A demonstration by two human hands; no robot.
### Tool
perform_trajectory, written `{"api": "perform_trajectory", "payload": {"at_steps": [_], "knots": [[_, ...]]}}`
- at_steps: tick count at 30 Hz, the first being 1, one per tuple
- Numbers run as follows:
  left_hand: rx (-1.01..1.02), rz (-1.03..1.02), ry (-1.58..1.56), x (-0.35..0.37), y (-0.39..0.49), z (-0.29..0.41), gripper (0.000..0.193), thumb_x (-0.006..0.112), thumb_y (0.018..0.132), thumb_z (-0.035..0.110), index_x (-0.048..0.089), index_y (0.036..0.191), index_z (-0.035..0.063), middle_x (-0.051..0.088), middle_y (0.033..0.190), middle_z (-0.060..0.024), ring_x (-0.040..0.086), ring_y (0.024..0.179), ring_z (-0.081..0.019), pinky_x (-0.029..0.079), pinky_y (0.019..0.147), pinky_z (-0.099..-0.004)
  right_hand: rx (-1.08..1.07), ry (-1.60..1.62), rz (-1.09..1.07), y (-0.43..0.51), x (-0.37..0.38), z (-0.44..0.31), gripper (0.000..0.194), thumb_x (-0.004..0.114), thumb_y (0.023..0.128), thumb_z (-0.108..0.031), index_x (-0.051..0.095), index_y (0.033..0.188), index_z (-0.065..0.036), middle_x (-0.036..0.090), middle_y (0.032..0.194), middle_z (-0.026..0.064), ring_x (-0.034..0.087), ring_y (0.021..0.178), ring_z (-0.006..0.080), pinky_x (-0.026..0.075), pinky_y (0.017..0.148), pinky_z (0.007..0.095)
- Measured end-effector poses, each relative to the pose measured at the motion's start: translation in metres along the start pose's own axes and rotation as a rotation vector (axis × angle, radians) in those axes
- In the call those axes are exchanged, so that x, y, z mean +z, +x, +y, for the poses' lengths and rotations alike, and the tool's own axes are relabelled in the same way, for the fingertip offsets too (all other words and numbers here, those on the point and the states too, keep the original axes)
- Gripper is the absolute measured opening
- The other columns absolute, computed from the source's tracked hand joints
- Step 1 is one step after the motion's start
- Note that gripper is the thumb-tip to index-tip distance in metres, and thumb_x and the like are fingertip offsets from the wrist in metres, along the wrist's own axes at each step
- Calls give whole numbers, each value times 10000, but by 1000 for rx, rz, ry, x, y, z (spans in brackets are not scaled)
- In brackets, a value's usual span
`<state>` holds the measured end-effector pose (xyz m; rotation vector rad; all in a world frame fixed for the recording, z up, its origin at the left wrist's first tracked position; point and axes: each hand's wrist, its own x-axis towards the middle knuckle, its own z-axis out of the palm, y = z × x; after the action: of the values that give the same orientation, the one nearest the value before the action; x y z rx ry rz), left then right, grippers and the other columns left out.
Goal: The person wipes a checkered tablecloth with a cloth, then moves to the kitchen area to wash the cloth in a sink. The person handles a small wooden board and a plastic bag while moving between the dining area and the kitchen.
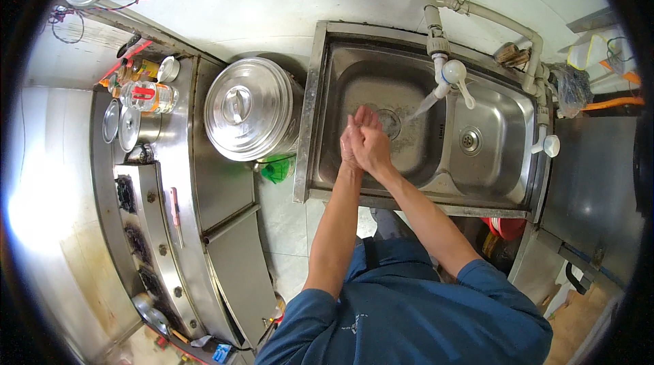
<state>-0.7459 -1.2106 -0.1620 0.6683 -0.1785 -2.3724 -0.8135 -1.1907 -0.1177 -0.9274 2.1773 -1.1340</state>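
My left hand (pixel 348 146) and my right hand (pixel 374 147) are pressed together, wet, above the left basin (pixel 357 73) of a stainless steel double sink. The right hand lies across the left and covers part of it. Whether anything is between the palms is hidden. To their right, a plastic tap (pixel 452 72) with a white lever handle is running. Its water stream (pixel 423 108) falls into the left basin, apart from my hands. A round drain (pixel 389 123) shows under the water beside my fingers.
Left of the sink stands a large lidded metal pot (pixel 250 109), with a green plastic bottle (pixel 276 168) near it. A steel stove counter (pixel 179 160) at far left holds a screwdriver (pixel 175 214), pots and bottles. The right basin (pixel 493 132) has a strainer drain. Pipes (pixel 506 22) run behind.
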Motion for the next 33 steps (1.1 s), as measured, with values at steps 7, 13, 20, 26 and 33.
{"api": "perform_trajectory", "payload": {"at_steps": [7,13,20,26,33], "knots": [[-44,177,130,-7,3,0,418,383,1086,367,584,1293,65,656,1219,-76,618,1118,-225,494,998,-397,146,-33,159,13,7,-4,482,476,1005,-373,687,774,-6,674,797,274,646,716,492,498,657,566],[-204,451,480,-6,-6,-5,454,468,1066,428,584,1256,32,635,1153,-71,615,968,-227,518,842,-409,176,-171,309,24,14,33,485,441,1010,-348,676,816,28,690,877,293,670,834,469,494,725,555],[-154,255,400,-12,-6,-20,422,506,1066,329,501,1377,44,568,1313,-101,561,1149,-256,485,986,-448,759,762,159,39,-34,96,342,629,969,-290,649,1145,3,695,1089,150,666,988,282,522,801,438],[-446,390,-43,-9,41,-41,315,481,1058,265,560,1273,48,602,1249,-136,578,1146,-298,487,1005,-487,430,1020,13,17,-76,66,506,682,922,-106,508,1384,3,651,1157,95,653,1040,229,557,835,397],[-258,98,268,1,83,-80,288,465,1031,198,568,1250,42,613,1219,-141,606,1097,-291,519,937,-464,617,1038,341,-28,-116,74,377,600,991,-145,516,1351,-71,609,1217,90,620,1104,249,579,887,459]]}}
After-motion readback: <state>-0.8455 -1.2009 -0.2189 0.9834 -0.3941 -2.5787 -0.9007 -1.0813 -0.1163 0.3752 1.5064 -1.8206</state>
